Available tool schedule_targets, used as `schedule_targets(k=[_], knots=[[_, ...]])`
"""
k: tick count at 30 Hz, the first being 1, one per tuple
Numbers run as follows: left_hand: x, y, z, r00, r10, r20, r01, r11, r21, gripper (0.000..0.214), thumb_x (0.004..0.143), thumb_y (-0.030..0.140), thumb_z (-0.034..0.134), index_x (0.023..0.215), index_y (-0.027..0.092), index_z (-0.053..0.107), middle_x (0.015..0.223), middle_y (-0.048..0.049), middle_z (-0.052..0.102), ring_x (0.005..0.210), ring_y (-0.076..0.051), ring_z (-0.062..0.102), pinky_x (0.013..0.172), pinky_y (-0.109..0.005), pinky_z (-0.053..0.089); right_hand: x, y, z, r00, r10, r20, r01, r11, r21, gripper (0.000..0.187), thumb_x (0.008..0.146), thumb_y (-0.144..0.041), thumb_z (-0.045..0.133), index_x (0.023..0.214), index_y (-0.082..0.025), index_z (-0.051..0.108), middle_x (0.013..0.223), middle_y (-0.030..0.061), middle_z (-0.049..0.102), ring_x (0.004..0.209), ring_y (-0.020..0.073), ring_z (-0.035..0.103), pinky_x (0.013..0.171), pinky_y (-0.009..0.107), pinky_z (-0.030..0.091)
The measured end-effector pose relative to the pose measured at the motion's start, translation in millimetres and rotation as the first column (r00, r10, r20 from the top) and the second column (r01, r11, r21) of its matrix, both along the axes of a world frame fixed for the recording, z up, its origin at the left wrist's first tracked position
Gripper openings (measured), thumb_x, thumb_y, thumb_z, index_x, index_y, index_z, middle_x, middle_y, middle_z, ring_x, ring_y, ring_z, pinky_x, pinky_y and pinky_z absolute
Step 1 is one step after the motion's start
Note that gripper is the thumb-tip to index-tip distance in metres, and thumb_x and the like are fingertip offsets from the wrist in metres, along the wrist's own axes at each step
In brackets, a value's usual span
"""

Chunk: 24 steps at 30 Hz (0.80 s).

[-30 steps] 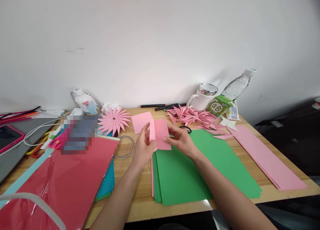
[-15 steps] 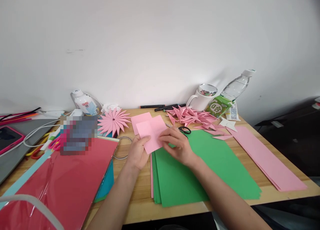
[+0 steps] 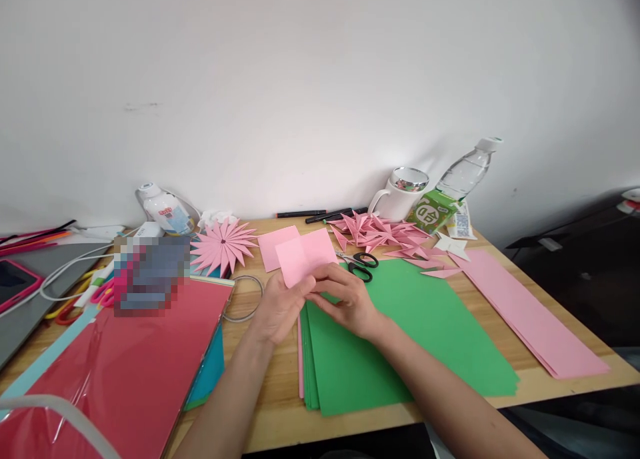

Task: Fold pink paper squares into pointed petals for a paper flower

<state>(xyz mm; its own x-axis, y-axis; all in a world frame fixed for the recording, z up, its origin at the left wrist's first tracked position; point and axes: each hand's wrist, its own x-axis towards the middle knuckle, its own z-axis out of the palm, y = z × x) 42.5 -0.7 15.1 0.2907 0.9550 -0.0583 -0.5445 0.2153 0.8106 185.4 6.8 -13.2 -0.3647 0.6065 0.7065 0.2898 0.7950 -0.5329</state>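
Note:
A small sheet of pink paper [image 3: 293,259] is pinched at its lower edge between both hands. My left hand [image 3: 281,307] grips it with the thumb on top. My right hand [image 3: 345,298] is closed at the paper's lower right, its fingertips meeting the left thumb. Behind it, more pink paper pieces [image 3: 278,238] lie on the table. Black-handled scissors [image 3: 361,264] rest just beyond my right hand. Beneath my right hand spreads a stack of green paper [image 3: 400,339]. A folded pink paper star [image 3: 223,243] stands to the left.
Folded pink pieces [image 3: 383,232] are heaped by a white mug [image 3: 403,196], a green box [image 3: 433,210] and a water bottle [image 3: 470,169]. Pink strips [image 3: 530,312] lie right. A red sheet pack [image 3: 130,359], a metal ring [image 3: 245,298] and a laptop [image 3: 25,299] are left.
My right hand has moved left and down to meet the left thumb at the paper's lower edge. More of the scissors shows now. The view has shifted slightly.

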Motion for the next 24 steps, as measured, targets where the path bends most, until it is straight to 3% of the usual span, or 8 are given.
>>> schedule_targets(k=[3,8,10,12,15,17,19,24], knots=[[-1.2,-0.5,-0.1,0.999,-0.036,-0.018,0.037,0.999,0.030,0.046,0.056,0.013,0.081,0.099,0.014,0.066,0.103,-0.0086,0.068,0.105,-0.024,0.059,0.094,-0.035,0.045,0.7,-0.5,1.7,0.996,-0.043,-0.083,0.036,0.997,-0.073,0.010,0.085,-0.019,0.055,0.086,-0.020,0.065,0.091,0.0087,0.065,0.085,0.0183,0.063,0.071,0.032,0.054],[1.9,1.0,-3.4,0.995,0.097,-0.037,-0.098,0.995,-0.023,0.032,0.059,0.017,0.080,0.088,0.014,0.067,0.090,-0.0070,0.071,0.089,-0.019,0.064,0.082,-0.030,0.050,1.5,-0.3,0.9,0.977,-0.098,-0.188,0.052,0.970,-0.236,0.013,0.082,-0.033,0.062,0.085,-0.021,0.066,0.094,0.0083,0.064,0.077,0.0174,0.063,0.059,0.029,0.056],[3.7,1.4,-4.2,0.990,0.137,-0.045,-0.138,0.990,-0.036,0.028,0.058,0.021,0.080,0.082,0.013,0.067,0.083,-0.0057,0.071,0.082,-0.017,0.065,0.077,-0.029,0.051,1.3,-0.1,-0.6,0.972,-0.120,-0.202,0.072,0.971,-0.227,0.017,0.079,-0.037,0.065,0.084,-0.021,0.066,0.093,0.0083,0.063,0.074,0.0172,0.062,0.059,0.029,0.055],[4.8,1.3,-4.3,0.985,0.162,-0.060,-0.164,0.986,-0.037,0.026,0.058,0.022,0.080,0.078,0.013,0.066,0.080,-0.0044,0.070,0.078,-0.016,0.064,0.074,-0.027,0.051,2.0,0.6,-1.9,0.958,-0.211,-0.195,0.177,0.968,-0.177,0.020,0.075,-0.039,0.068,0.086,-0.022,0.065,0.097,0.0094,0.061,0.083,0.0205,0.061,0.066,0.034,0.055],[5.2,0.8,-3.6,0.980,0.184,-0.073,-0.188,0.981,-0.043,0.025,0.059,0.020,0.079,0.079,0.014,0.066,0.079,-0.0025,0.069,0.075,-0.013,0.063,0.074,-0.026,0.050,4.9,3.8,-3.2,0.905,-0.386,-0.181,0.358,0.919,-0.167,0.046,0.065,-0.043,0.076,0.103,-0.023,0.060,0.113,0.0130,0.054,0.106,0.0283,0.052,0.083,0.043,0.050],[5.2,0.7,-3.4,0.983,0.168,-0.076,-0.171,0.984,-0.038,0.025,0.061,0.020,0.078,0.082,0.014,0.066,0.082,-0.0027,0.068,0.077,-0.013,0.062,0.076,-0.026,0.050,6.4,6.4,-4.0,0.900,-0.383,-0.209,0.320,0.905,-0.279,0.075,0.059,-0.044,0.080,0.123,-0.023,0.047,0.120,0.0142,0.050,0.107,0.0286,0.052,0.084,0.043,0.049],[5.1,1.0,-4.5,0.984,0.151,-0.093,-0.152,0.988,-0.007,0.028,0.063,0.021,0.077,0.087,0.014,0.065,0.087,-0.0045,0.068,0.081,-0.014,0.062,0.078,-0.026,0.049,6.0,7.7,-4.5,0.908,-0.325,-0.264,0.198,0.889,-0.413,0.088,0.058,-0.044,0.080,0.131,-0.022,0.036,0.119,0.0134,0.053,0.102,0.0265,0.057,0.080,0.040,0.051],[4.4,2.6,-11.8,0.954,0.211,-0.213,-0.190,0.975,0.112,0.023,0.069,0.026,0.072,0.087,0.013,0.065,0.089,-0.0072,0.069,0.086,-0.016,0.062,0.078,-0.024,0.047,-0.3,4.0,-4.7,0.928,-0.292,-0.230,0.092,0.779,-0.620,0.047,0.062,-0.043,0.076,0.098,-0.017,0.060,0.094,0.0077,0.066,0.083,0.0242,0.061,0.073,0.036,0.051]])
